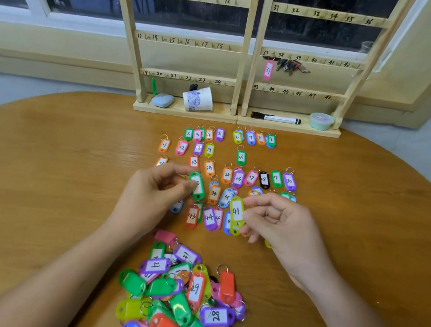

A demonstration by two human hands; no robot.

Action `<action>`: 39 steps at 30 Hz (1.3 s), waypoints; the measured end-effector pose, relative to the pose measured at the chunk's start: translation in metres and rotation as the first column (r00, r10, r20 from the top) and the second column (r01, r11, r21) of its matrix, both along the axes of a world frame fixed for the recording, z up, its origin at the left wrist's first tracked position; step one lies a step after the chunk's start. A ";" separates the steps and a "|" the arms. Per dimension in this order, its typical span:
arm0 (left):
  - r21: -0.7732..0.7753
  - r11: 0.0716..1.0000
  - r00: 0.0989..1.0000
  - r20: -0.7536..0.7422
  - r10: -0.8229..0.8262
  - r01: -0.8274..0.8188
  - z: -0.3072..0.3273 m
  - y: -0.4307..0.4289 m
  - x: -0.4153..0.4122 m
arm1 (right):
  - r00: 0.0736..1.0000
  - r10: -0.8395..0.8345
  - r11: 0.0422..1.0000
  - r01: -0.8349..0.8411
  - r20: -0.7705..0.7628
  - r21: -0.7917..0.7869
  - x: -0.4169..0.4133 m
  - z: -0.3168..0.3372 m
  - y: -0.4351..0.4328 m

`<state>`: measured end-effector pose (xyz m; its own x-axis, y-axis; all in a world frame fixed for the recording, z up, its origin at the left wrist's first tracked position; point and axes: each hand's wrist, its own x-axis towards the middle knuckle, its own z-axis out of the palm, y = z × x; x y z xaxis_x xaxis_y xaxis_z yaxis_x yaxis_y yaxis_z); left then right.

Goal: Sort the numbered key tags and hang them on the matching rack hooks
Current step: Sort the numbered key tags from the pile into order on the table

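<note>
Head: key tags (236, 211) in hands (283, 224)

The left hand (154, 191) pinches a green tag (197, 186); the right hand (280, 221) pinches yellow-green tag 41 (236, 212). Both hang above sorted rows of tags (224, 170) on the wooden table (43, 168).

Round wooden table (42, 181): sorted tag rows (225, 162), loose tag pile (180, 296), rack base (238, 118) apparently at far edge.

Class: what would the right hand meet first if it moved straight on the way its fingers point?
Probably blue tag 35, just beyond the right hand; height is unclear, so it might instead reach the left hand's green tag.
</note>
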<state>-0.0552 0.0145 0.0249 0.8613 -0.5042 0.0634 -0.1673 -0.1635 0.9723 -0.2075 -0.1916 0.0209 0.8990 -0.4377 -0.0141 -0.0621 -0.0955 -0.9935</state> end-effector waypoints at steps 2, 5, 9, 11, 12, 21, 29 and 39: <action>0.006 1.000 1.000 0.000 -0.023 0.023 -0.001 0.001 0.000 | 1.000 -0.008 1.000 0.008 0.018 0.019 0.004 -0.001 0.001; 0.010 0.999 0.999 0.014 -0.043 0.043 0.000 0.000 -0.001 | 0.999 -0.027 1.000 0.027 0.033 0.017 0.007 -0.003 0.000; 0.013 1.000 1.000 0.018 -0.015 0.015 -0.003 0.002 0.005 | 0.997 -0.058 0.998 0.059 0.041 -0.006 0.011 -0.001 -0.005; 0.009 1.000 1.000 0.023 0.011 -0.011 -0.004 0.004 0.014 | 0.997 -0.067 0.998 0.067 0.024 -0.021 0.016 0.002 -0.009; -0.002 1.000 0.999 0.027 0.031 -0.031 -0.004 0.006 0.020 | 0.998 -0.063 0.998 0.063 0.008 -0.027 0.021 0.003 -0.011; -0.109 0.944 0.950 -0.019 0.311 -0.311 0.003 0.029 0.062 | 0.994 0.006 0.987 -0.023 -0.107 -0.157 0.078 0.019 -0.010; -0.121 0.920 0.927 -0.010 0.374 -0.372 0.004 0.041 0.076 | 0.973 0.091 0.952 -0.149 -0.213 -0.269 0.133 0.020 0.037; -0.106 0.923 0.929 -0.035 0.369 -0.370 0.004 0.038 0.074 | 0.949 0.166 0.839 -0.279 -0.269 -0.467 0.146 -0.001 0.102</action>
